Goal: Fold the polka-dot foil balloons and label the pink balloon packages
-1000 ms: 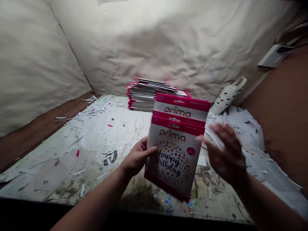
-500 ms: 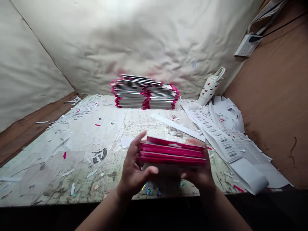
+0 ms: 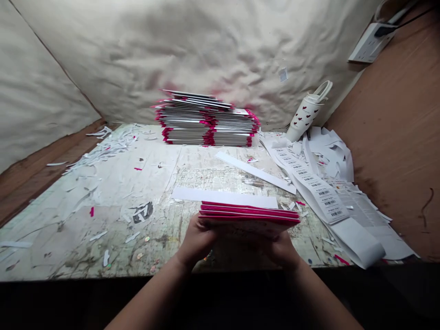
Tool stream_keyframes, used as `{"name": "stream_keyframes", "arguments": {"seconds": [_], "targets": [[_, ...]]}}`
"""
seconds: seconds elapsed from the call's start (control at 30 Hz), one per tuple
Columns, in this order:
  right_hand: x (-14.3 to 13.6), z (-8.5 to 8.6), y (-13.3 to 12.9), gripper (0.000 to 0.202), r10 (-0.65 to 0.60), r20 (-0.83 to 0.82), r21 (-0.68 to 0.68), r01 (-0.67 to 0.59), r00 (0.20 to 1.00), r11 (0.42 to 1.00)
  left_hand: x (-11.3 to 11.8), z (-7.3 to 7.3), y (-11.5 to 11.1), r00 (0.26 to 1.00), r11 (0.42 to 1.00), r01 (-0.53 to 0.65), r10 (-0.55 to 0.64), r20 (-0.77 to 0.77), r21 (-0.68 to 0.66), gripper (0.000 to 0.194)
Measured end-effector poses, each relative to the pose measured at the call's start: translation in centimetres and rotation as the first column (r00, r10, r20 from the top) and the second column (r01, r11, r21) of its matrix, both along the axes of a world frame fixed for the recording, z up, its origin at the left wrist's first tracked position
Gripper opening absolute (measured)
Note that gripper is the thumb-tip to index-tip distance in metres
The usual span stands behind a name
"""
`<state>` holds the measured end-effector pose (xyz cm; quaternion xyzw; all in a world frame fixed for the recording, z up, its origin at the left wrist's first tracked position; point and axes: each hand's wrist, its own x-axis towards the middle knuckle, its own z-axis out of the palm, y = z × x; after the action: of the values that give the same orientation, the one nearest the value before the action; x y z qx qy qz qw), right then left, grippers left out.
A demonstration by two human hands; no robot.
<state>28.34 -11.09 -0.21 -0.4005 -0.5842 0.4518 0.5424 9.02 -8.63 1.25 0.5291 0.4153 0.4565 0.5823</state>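
Observation:
A small bundle of pink-edged card packets (image 3: 249,214) is held between my two hands above the table's front part. My left hand (image 3: 199,240) is closed around its left end. At the right end my right hand (image 3: 283,250) grips it from below, its fingers mostly hidden under the packets. Just behind the bundle lies a long white paper strip (image 3: 225,195). A second white strip (image 3: 256,173) lies slanted farther back. Against the back wall stand two touching stacks of similar pink-edged packets (image 3: 184,117), the left one a little higher.
On the right a roll of barcode labels (image 3: 318,190) runs toward the front edge, beside crumpled white paper (image 3: 330,146). A white tumbler with hearts (image 3: 305,114) leans at the back right. Paper scraps (image 3: 103,158) litter the left side. A power socket (image 3: 371,43) is on the right wall.
The bundle has tipped flatter and its packets sit more evenly together. My fingers, spread before, have closed on its ends. The view has shifted slightly.

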Motion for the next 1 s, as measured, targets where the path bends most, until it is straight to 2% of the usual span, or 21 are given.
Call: {"name": "stream_keyframes", "arguments": {"seconds": [0.03,0.1,0.17,0.2,0.23,0.3,0.37,0.4,0.47,0.53,0.6,0.67,0.77,0.83,0.9,0.93,1.0], "targets": [[0.1,-0.4,0.0,0.031,-0.033,0.001,-0.018,0.033,0.999,0.999,0.2,0.0,0.1,1.0,1.0,-0.018,0.019,-0.006,0.018,0.019],[0.7,-0.6,0.1,0.026,-0.113,-0.001,-0.078,0.112,0.994,0.991,0.0,0.5,0.7,0.997,0.997,0.019,-0.013,-0.074,0.081,0.025],[2.3,-0.3,0.8,0.021,-0.204,-0.018,-0.14,0.199,0.979,0.97,-1.5,1.1,2.0,0.961,0.974,0.133,-0.08,-0.266,0.185,0.032],[3.3,0.1,1.3,0.02,-0.244,-0.039,-0.163,0.235,0.969,0.958,-2.6,1.2,2.7,0.906,0.953,0.198,-0.089,-0.413,0.23,0.037],[4.4,0.6,1.9,0.021,-0.277,-0.064,-0.187,0.261,0.959,0.947,-3.8,1.2,3.4,0.819,0.933,0.252,-0.065,-0.571,0.256,0.043],[6.3,1.4,3.2,0.028,-0.296,-0.112,-0.265,0.258,0.949,0.929,-6.2,0.7,4.4,0.549,0.925,0.305,0.026,-0.836,0.229,0.054],[6.9,2.0,4.3,0.034,-0.239,-0.129,-0.378,0.176,0.962,0.909,-7.7,-0.4,4.1,0.269,0.939,0.303,0.077,-0.96,0.16,0.061],[6.6,2.0,4.9,0.035,-0.18,-0.125,-0.424,0.111,0.976,0.899,-8.0,-0.9,3.5,0.169,0.944,0.301,0.09,-0.981,0.138,0.062],[4.7,1.7,5.7,0.035,-0.031,-0.122,-0.452,-0.028,0.992,0.892,-8.1,-1.8,1.9,0.046,0.944,0.305,0.116,-0.992,0.125,0.061],[1.8,0.9,6.5,0.033,0.095,-0.124,-0.424,-0.139,0.988,0.895,-7.7,-2.1,0.3,-0.011,0.944,0.295,0.16,-0.987,0.149,0.056],[-1.2,-0.2,7.2,0.033,0.127,-0.095,-0.386,-0.154,0.987,0.91,-7.7,-2.3,-0.5,-0.026,0.94,0.286,0.2,-0.979,0.185,0.052],[-3.3,-1.4,7.9,0.036,0.073,0.033,-0.35,-0.057,0.997,0.935,-8.1,-2.7,-0.5,-0.008,0.931,0.289,0.237,-0.972,0.225,0.05],[-3.4,-2.2,8.8,0.042,-0.017,0.229,-0.3,0.087,0.973,0.95,-9.4,-3.8,0.2,0.038,0.911,0.302,0.284,-0.958,0.282,0.05],[-1.3,-1.6,9.7,0.047,-0.084,0.41,-0.246,0.199,0.908,0.949,-10.3,-4.4,1.0,0.097,0.891,0.31,0.317,-0.944,0.331,0.051],[2.4,-0.2,11.2,0.045,-0.237,0.625,-0.108,0.383,0.744,0.917,-10.8,-4.2,1.7,0.206,0.862,0.311,0.35,-0.914,0.4,0.055],[4.7,0.7,12.3,0.04,-0.333,0.7,-0.017,0.482,0.632,0.876,-10.8,-3.8,2.1,0.266,0.851,0.299,0.361,-0.894,0.433,0.06],[9.6,2.3,15.0,0.03,-0.473,0.718,0.084,0.611,0.511,0.787,-10.1,-2.3,2.7,0.361,0.834,0.275,0.371,-0.855,0.478,0.064]]}}
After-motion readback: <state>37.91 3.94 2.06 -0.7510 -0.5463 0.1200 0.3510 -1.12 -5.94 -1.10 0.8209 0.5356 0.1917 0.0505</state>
